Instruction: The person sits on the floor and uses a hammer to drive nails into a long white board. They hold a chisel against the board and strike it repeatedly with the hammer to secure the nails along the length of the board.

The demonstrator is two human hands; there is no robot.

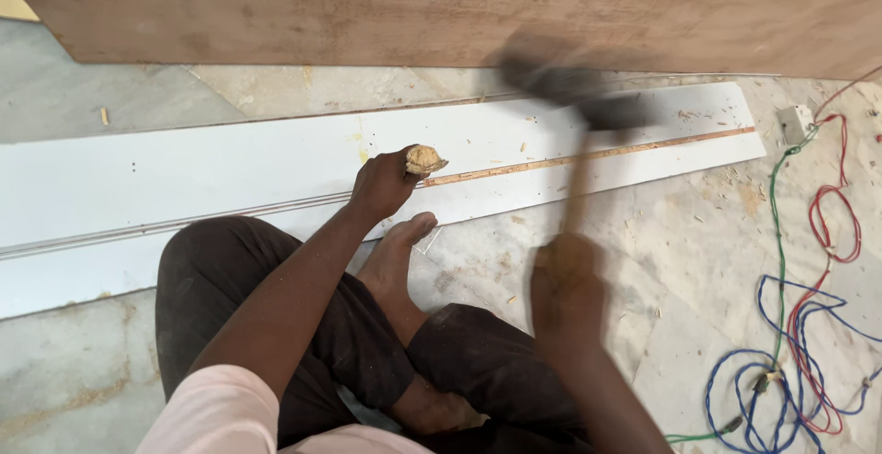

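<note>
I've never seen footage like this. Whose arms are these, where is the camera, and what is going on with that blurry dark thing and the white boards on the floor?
There is no machine here: the single picture comes from a camera worn on a person's head, looking down at their own arms and folded legs as they sit on a stone floor. Their left hand grips a tool with a worn wooden handle, pressed against a groove in the long white panel. Their right hand holds a hammer, which looks smeared because it is moving fast. A bare foot rests by the panel's edge. A big plywood sheet lies beyond, and coloured wires are tangled at the right.
</note>
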